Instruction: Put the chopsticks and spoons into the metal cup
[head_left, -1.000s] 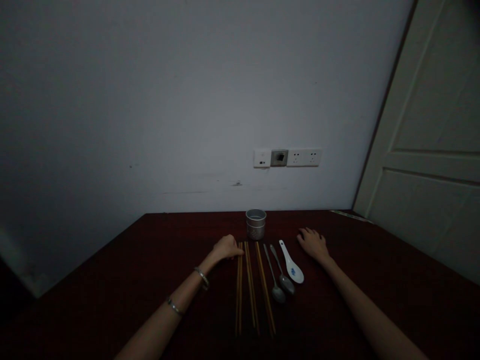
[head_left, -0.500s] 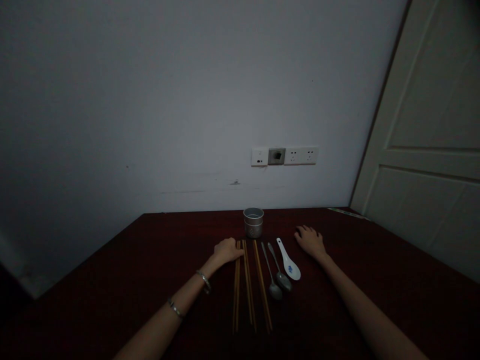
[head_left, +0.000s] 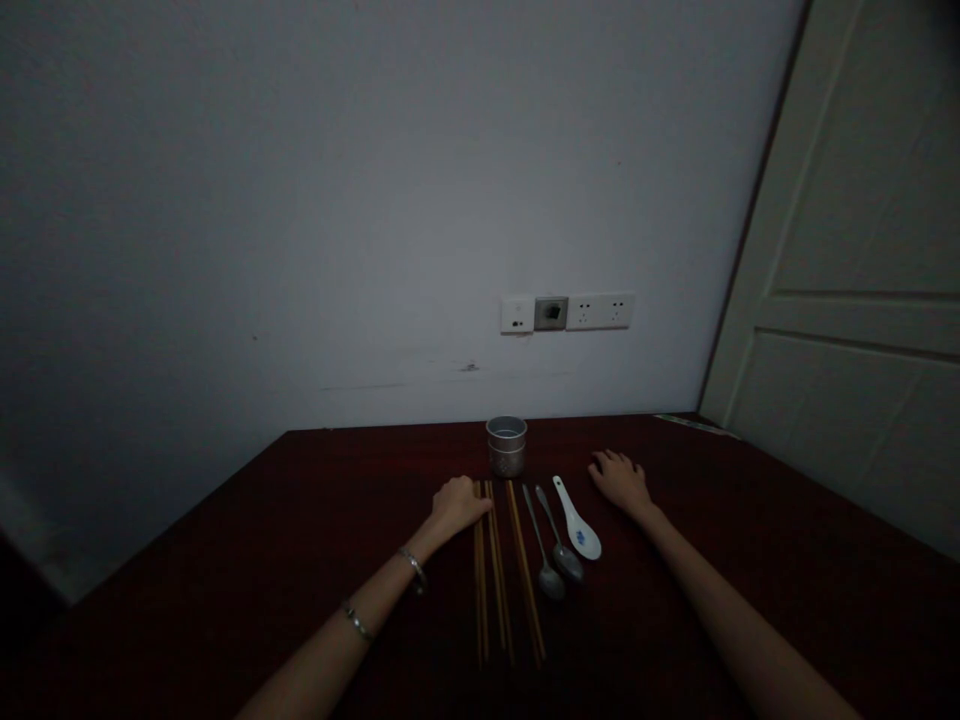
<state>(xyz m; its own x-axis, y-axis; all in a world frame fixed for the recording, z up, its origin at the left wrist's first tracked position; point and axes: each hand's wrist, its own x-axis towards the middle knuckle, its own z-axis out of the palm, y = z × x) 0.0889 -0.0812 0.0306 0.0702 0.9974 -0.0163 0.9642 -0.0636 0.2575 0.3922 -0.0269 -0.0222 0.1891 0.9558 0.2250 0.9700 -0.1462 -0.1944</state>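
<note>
My left hand is closed around the upper part of the leftmost pair of wooden chopsticks. Its thumb reaches over toward the middle pair of chopsticks; whether it touches them I cannot tell. A third pair of chopsticks lies to their right. Beside that are two metal spoons, one long and thin and one with a broader bowl, then a white ceramic spoon with a blue mark. My right hand rests flat on the table, fingers spread, right of the ceramic spoon.
A metal cup with holes in its side stands behind the chopsticks. The dark red table meets a pale wall carrying a row of sockets. A light panelled door is at the right.
My left hand has shifted slightly right, bringing the leftmost chopsticks closer to the middle pair. My right hand and the spoons have stayed where they were.
</note>
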